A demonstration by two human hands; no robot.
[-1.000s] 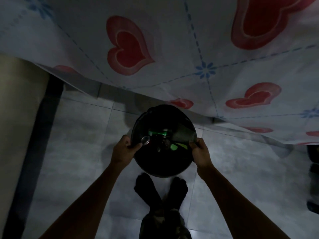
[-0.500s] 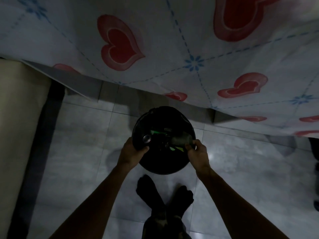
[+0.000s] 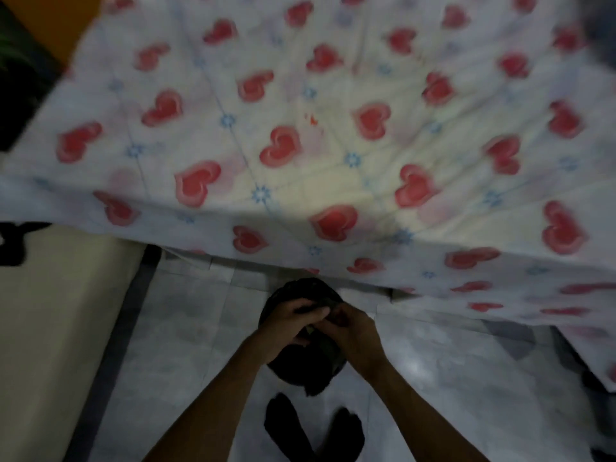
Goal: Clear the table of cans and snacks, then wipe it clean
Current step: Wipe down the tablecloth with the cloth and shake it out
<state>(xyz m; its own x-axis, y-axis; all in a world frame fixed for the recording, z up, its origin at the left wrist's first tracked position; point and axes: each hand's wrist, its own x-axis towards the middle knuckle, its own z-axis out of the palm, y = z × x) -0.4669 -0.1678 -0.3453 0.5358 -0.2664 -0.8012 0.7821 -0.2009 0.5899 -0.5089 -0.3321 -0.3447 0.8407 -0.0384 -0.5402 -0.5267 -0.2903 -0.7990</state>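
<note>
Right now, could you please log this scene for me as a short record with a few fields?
setting: table under a heart-print tablecloth, tiled floor below
tabletop: no cans or snacks visible; small orange specks near the middle
container: black bag or bin, held low at the table's edge
left hand: over the container's opening, grip closed on it
right hand: meets the left there
contents: hidden

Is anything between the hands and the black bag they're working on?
Nothing visible. The left hand and right hand are both already on the black bag, gathered at its top, below the table's edge. Blur hides the exact grip.
</note>
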